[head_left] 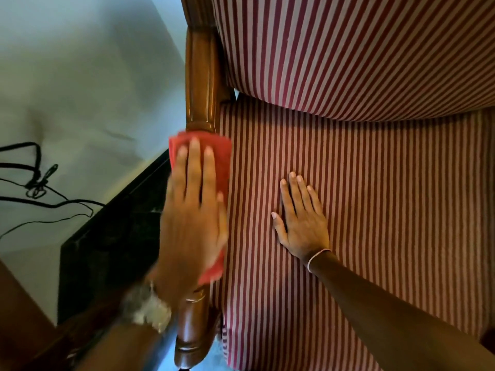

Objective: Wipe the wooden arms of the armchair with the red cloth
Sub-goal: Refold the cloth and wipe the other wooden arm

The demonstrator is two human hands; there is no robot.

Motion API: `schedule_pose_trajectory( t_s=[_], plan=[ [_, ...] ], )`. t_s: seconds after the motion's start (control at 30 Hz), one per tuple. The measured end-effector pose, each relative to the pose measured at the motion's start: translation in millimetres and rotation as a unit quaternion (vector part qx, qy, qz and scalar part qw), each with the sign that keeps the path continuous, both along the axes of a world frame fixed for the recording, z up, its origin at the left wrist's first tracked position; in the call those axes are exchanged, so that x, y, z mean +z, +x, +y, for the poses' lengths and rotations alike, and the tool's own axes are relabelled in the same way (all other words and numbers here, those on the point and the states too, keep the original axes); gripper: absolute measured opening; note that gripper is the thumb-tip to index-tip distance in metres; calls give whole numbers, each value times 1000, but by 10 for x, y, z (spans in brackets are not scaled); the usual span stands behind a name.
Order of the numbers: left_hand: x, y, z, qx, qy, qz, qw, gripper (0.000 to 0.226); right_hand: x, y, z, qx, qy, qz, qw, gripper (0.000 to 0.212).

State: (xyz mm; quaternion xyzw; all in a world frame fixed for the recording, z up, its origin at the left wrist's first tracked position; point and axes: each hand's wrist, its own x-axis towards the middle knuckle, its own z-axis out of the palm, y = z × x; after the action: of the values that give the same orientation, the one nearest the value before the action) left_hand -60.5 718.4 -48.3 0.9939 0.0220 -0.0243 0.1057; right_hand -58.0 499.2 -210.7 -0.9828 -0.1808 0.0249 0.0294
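Observation:
The armchair's left wooden arm [199, 76] runs from the striped backrest toward me, carved and glossy brown. A red cloth [224, 159] lies over the middle of this arm. My left hand [192, 210] presses flat on the cloth with fingers stretched along the arm, and a watch shows at the wrist. The cloth peeks out past the fingertips and under the palm's right side. My right hand [300, 218] rests flat on the striped seat cushion [388, 210], fingers apart, holding nothing. The other arm of the chair is out of view.
The red-and-pink striped backrest [348, 49] fills the upper right. A black flat object [107, 250] stands just left of the chair arm. Black cables [37, 183] trail over a pale surface at the left. A brown wooden edge [16, 303] shows at lower left.

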Motion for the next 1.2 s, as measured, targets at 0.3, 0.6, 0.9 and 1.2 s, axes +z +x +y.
schedule_pose_trajectory(
  t_s=[0.3, 0.6, 0.9, 1.2],
  plan=[
    [-89, 193, -68, 50, 3, -33, 998, 61, 7, 5, -8, 2, 13, -3, 1000, 69],
    [-9, 969, 64, 10, -9, -45, 999, 63, -25, -9, -6, -7, 16, 1, 1000, 72],
    [-141, -258, -23, 17, -2, -8, 1000, 61, 67, 14, -20, 4, 17, 30, 999, 71],
    [13, -547, 86, 125, -249, -1, 960, 75, 933, 18, 460, -187, 443, 238, 844, 50]
  ],
)
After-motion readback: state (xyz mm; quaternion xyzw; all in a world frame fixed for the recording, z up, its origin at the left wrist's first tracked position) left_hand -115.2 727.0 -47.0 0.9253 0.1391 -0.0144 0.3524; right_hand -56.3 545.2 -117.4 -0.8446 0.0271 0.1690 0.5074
